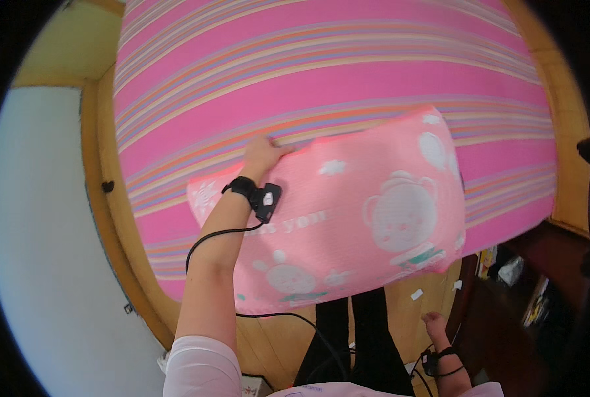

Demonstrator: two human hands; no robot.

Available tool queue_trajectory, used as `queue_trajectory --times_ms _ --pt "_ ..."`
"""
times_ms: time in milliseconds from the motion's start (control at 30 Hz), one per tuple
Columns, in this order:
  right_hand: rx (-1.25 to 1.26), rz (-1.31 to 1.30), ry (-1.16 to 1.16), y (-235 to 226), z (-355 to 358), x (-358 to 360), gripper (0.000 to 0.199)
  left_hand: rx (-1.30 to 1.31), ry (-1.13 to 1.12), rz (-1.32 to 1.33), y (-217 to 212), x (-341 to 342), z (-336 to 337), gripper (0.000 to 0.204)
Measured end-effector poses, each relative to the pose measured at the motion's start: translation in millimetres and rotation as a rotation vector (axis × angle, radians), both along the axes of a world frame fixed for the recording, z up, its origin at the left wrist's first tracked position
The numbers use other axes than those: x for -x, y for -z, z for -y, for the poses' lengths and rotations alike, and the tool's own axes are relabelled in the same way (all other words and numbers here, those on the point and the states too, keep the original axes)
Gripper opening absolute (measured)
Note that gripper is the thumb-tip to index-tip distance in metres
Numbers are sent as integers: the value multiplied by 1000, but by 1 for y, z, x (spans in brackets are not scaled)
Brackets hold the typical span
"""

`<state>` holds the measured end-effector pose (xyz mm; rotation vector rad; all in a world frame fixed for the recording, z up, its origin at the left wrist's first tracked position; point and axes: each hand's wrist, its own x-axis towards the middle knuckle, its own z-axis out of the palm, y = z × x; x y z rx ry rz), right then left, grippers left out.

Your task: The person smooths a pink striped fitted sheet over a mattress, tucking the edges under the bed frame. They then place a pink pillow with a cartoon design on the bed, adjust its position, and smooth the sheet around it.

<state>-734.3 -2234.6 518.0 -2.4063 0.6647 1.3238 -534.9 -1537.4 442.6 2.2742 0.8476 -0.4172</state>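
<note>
A pink pillow [335,225] with white cartoon animals, pale lettering and green accents lies at the near edge of the bed, its near side jutting out over the floor. My left hand [263,155] is at its far edge, slightly blurred. The thumb points right along the edge and the fingers curl over it, their tips hidden. A black strap with a small device [266,202] and a cable sits on my left wrist. My right hand [434,324] hangs low at my right side, away from the pillow, empty, its fingers loosely bent.
A pink striped sheet [321,79] covers the bed. A wooden frame and pale panel [70,218] stand to the left. At right are a wooden bed end [566,119] and a dark shelf [500,311] with small items. White scraps [417,294] lie on the wooden floor; cables trail near my legs.
</note>
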Motion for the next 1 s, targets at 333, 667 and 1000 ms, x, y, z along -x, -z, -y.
queue_trajectory --times_ms 333,667,1000 --pt "-69 130 144 21 -10 7 36 -82 -154 199 28 -3 -10 31" --pt "-612 1001 -74 -9 -192 -242 17 -295 -494 311 -150 300 11 32" --pt "-292 721 -216 36 -377 -325 34 -122 -399 -1586 -194 621 222 81"
